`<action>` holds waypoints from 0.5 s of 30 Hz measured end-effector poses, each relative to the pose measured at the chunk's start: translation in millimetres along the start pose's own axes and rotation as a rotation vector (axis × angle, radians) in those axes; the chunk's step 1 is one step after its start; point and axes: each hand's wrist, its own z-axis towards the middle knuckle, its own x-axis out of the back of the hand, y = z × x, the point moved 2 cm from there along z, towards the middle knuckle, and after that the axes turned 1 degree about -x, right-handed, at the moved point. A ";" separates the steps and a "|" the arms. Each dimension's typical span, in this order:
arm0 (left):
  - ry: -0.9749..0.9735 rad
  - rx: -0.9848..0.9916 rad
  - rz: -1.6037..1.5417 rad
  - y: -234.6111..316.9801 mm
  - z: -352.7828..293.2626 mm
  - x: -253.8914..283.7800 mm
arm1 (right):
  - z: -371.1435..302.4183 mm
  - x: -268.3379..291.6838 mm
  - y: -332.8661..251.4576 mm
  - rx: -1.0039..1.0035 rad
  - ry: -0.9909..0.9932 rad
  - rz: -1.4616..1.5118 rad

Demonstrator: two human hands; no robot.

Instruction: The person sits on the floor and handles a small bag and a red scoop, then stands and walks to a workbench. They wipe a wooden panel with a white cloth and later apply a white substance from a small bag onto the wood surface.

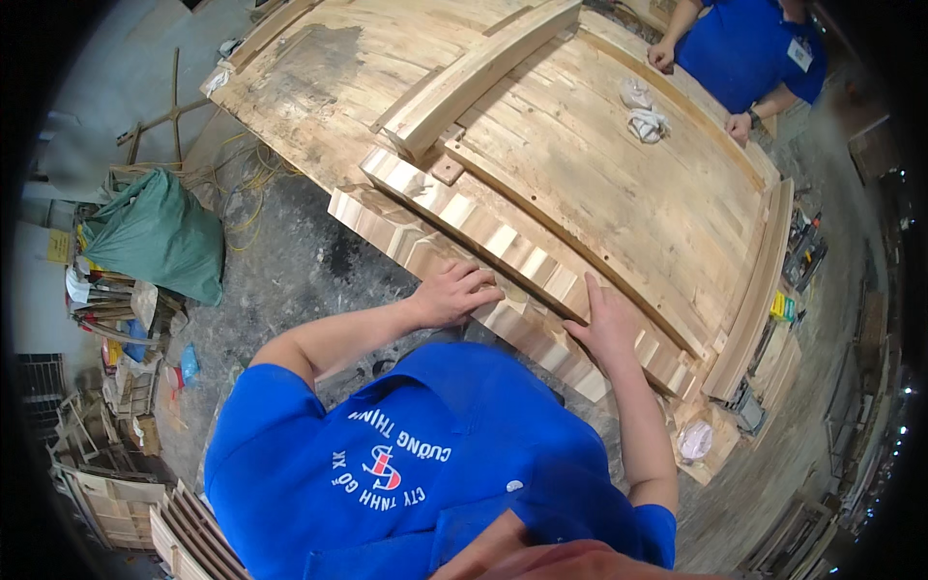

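Boards (pixel 498 238) w/ L hand (pixel 452 294) & R hand (pixel 611 326) atop.

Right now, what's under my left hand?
Your left hand lies on the nearer striped wooden piece, whose surface shows on both sides of it. The patch beneath your palm and fingers is covered, so I can't see it.
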 end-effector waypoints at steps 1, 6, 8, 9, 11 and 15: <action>-0.033 0.005 -0.013 0.4 5.6 7.0 | 7.3 -6.9 -0.8 0.072 0.163 0.042; -0.028 -0.017 -0.020 -3.3 6.2 3.2 | 21.0 -7.2 -2.5 0.004 0.098 0.149; -0.019 -0.036 0.027 -1.8 1.8 1.2 | 13.2 3.1 -11.0 -0.054 0.084 0.147; 0.041 -0.035 0.045 -2.5 1.2 0.1 | 10.6 13.8 -13.5 -0.092 0.084 0.112; 0.147 -0.057 0.082 -3.8 -0.5 -2.3 | 4.6 38.9 -12.8 -0.125 0.102 0.078; 0.035 -0.037 0.000 -10.1 1.0 -9.5 | 3.5 99.8 1.4 -0.183 0.201 0.057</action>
